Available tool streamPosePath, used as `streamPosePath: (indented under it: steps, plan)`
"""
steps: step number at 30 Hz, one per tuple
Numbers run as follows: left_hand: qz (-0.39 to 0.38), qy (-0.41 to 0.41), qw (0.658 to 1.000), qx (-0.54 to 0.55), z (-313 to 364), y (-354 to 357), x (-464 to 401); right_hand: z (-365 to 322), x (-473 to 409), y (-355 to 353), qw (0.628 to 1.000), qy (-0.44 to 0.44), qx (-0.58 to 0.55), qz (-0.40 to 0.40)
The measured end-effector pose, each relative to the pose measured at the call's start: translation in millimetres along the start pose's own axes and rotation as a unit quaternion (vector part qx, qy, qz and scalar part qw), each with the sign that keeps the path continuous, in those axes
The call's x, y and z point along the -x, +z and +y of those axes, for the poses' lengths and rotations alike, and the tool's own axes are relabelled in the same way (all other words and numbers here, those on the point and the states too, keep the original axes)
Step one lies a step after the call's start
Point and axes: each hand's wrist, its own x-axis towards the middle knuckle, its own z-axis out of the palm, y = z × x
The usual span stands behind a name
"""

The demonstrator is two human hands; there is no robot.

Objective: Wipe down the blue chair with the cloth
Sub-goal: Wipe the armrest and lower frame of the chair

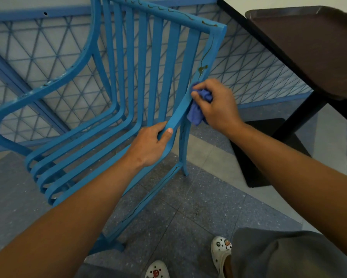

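A person stands over a blue chair (128, 81) of curved slats, set on a speckled grey tiled floor (188, 213) before a blue lattice fence (48, 63). The left hand (150, 145) grasps the chair's right side rail where back bends into seat, fingers curled round the bar and thumb on its near face. The right hand (216, 105) clutches a bunched blue cloth (198, 111) and presses it against the outer edge of that same rail, just above the left hand. A dark, sticky-looking smear (202, 69) sits on the rail just above the cloth, and thin dark squiggles run along the top bar and down the lower frame. To the right, well apart from the chair, a dark brown tray (309, 47) rests on a black-edged table (255, 37) with a black post and base. At the near edge, two white clogs (220, 251) with charms and grey shorts (285, 255) show.
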Motion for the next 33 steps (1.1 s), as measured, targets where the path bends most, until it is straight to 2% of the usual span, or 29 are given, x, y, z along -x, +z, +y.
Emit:
streamPosePath:
  steps: [3,8,10,15,21,23,29,33]
  plan:
    - [-0.004,-0.003,1.000,0.013,0.5,-0.8,1.4,-0.1,1.8,-1.3,0.999,-0.008,0.033,-0.024]
    - [-0.012,-0.007,1.000,0.010,-0.2,-2.2,1.9,-0.7,-38.2,-29.7,0.995,0.004,0.017,0.098]
    - [-0.015,-0.006,1.000,0.010,-0.1,-1.9,1.7,-0.7,-47.0,-34.7,0.993,0.004,0.013,0.117]
    - [-0.012,-0.011,1.000,0.016,0.9,-1.8,1.1,-0.8,-15.1,-11.9,0.999,0.001,0.044,0.002]
    - [-0.010,-0.013,1.000,0.025,0.5,-2.4,0.3,-8.2,-3.8,-1.2,0.992,0.010,0.099,-0.081]
    - [-0.016,-0.014,1.000,0.021,-0.3,-2.6,1.3,-9.5,-16.0,-11.6,0.990,0.002,0.119,-0.079]
    - [-0.023,-0.029,0.999,0.023,2.4,-5.2,2.0,-11.6,-39.9,-24.8,0.995,0.030,0.088,0.040]
    - [-0.026,-0.025,0.999,0.022,3.4,-5.5,-0.6,-11.7,-4.5,5.0,0.995,0.053,0.084,-0.010]
